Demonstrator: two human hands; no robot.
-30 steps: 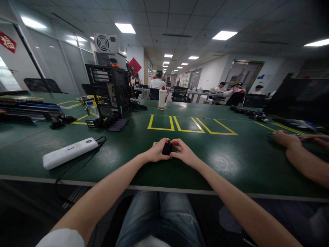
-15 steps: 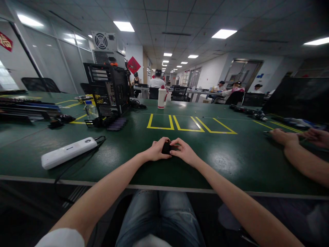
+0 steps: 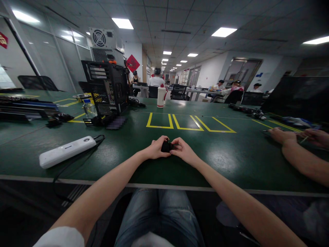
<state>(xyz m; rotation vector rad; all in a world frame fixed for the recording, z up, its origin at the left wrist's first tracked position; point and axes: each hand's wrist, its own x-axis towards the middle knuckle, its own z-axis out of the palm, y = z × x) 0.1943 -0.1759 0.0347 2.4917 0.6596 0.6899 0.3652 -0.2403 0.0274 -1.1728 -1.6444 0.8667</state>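
Between my two hands, low over the green tabletop (image 3: 185,171), is a small black object (image 3: 166,146); its kind is too small and dark to make out. My left hand (image 3: 156,148) is wrapped around its left side, thumb below and fingers above. At its right end, my right hand (image 3: 182,151) pinches a narrower dark part with thumb and fingertips. Fingers partly hide the object on both sides.
A white power strip-like device (image 3: 67,151) with a black cable lies at left. Behind it stand an open computer case (image 3: 106,89) and a clear bottle (image 3: 89,109). Yellow tape outlines (image 3: 187,129) and a white tumbler (image 3: 161,96) are ahead. Another person's hands (image 3: 282,135) work at right.
My right fingers have drawn slightly rightward from the black object's body, and more of its narrower right part shows. My left hand keeps its grip. The view has shifted slightly.
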